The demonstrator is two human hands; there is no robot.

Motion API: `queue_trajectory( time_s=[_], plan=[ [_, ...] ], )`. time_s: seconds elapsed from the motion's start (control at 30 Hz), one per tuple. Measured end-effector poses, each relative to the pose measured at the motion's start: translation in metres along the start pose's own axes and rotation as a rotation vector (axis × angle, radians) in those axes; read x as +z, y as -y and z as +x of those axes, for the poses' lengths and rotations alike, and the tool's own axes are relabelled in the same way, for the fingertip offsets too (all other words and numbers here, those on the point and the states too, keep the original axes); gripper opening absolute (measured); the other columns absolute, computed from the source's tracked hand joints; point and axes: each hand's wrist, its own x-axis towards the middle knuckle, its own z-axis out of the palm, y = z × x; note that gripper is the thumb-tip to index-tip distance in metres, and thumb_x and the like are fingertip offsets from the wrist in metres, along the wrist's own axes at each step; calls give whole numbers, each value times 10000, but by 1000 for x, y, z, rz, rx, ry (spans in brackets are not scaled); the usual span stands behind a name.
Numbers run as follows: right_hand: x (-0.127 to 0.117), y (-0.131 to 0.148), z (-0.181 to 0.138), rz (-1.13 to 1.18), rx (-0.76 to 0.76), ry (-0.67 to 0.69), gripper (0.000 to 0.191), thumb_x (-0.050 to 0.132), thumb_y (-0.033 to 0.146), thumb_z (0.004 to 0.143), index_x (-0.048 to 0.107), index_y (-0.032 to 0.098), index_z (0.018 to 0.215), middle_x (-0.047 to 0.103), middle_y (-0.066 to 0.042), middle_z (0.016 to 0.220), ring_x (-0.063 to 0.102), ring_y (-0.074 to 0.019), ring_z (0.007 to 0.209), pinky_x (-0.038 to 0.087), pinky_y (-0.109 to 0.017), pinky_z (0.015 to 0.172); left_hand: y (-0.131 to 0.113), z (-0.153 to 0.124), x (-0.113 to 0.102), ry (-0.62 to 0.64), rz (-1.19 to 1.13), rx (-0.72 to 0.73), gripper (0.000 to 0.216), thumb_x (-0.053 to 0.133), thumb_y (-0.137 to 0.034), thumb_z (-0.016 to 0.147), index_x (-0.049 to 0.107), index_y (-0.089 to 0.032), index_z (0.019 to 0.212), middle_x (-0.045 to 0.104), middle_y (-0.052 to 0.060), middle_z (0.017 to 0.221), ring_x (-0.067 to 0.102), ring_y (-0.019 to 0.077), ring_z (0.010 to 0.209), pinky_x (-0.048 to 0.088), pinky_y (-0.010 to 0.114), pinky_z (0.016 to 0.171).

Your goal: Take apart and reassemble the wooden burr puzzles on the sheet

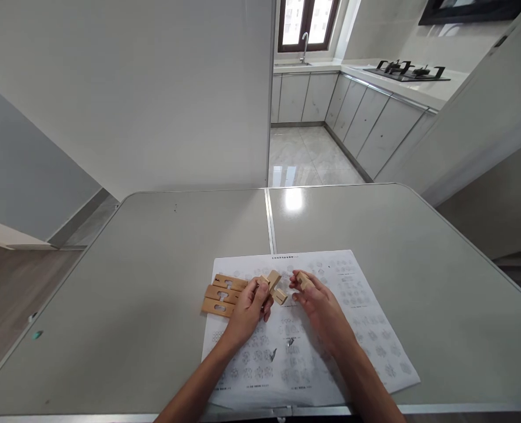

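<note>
My left hand is closed around a few light wooden puzzle blocks that cross one another, with their ends sticking out to the right. Apart from it, my right hand pinches a single notched wooden block between thumb and fingers. Both hands hover over a white printed sheet covered in small diagrams. Left of my left hand, brown wooden boards with cut-out slots lie partly on the sheet's edge, and my hand covers their right ends.
The sheet lies on a grey folding table with a metal seam down its middle. Small dark scraps rest on the paper. A green bit is near the left edge. Beyond the table are a white wall and a kitchen.
</note>
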Motion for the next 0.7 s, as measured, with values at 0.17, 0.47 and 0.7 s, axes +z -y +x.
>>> queue_trajectory(
  time_s=[0.17,0.47,0.7],
  plan=[
    [3,-7,-6,-33,-27,-28,472,813,465,850,732,256,1266,738,-93,1219,645,-283,1138,510,-384,951,-1,0,0,8,-5,-17,562,563,-768,928,473,-215,885,431,-95,596,362,86,495,354,231,501],
    [8,-3,-8,132,2,37,453,791,582,878,719,254,1183,760,-127,1293,694,-313,1156,505,-449,981,0,0,1,22,-16,-16,554,571,-761,931,490,-212,930,390,-102,605,335,84,494,360,219,490],
    [17,2,-15,166,135,-29,633,546,775,959,753,246,1240,763,-103,1263,637,-329,1279,509,-462,1046,2,-3,1,30,19,17,513,546,-709,979,532,-197,994,403,-89,632,366,90,522,365,218,519]
  ],
)
